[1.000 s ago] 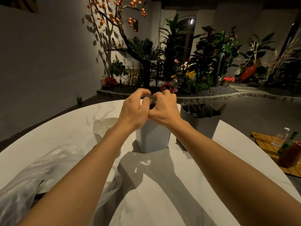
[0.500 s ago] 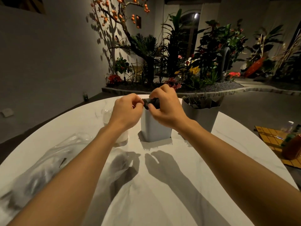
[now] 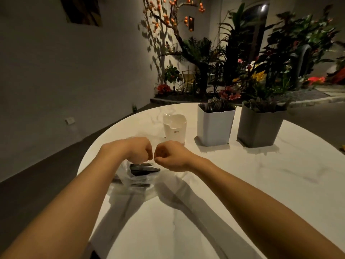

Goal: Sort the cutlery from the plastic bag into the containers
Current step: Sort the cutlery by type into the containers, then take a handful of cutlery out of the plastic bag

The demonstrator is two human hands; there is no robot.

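Note:
A clear plastic bag (image 3: 130,179) lies on the white marble table (image 3: 224,193) with dark cutlery (image 3: 143,168) showing in its mouth. My left hand (image 3: 139,151) and my right hand (image 3: 169,156) hover side by side just above the bag's opening, knuckles almost touching. Both have their fingers curled downward and seem to pinch the thin plastic at the rim. No cutlery shows in either hand. Behind them stand three containers: a small white one (image 3: 174,128), a light grey one (image 3: 214,128) with dark cutlery in it, and a dark grey one (image 3: 259,129), also filled.
The table's curved edge (image 3: 89,152) runs close on the left, with dark floor beyond. An indoor garden of plants (image 3: 252,71) and a tree with orange fruit lies behind the table.
Both hands have come back from above the light grey container to the bag near me. The dark cutlery they held is gone from them. My view has turned left.

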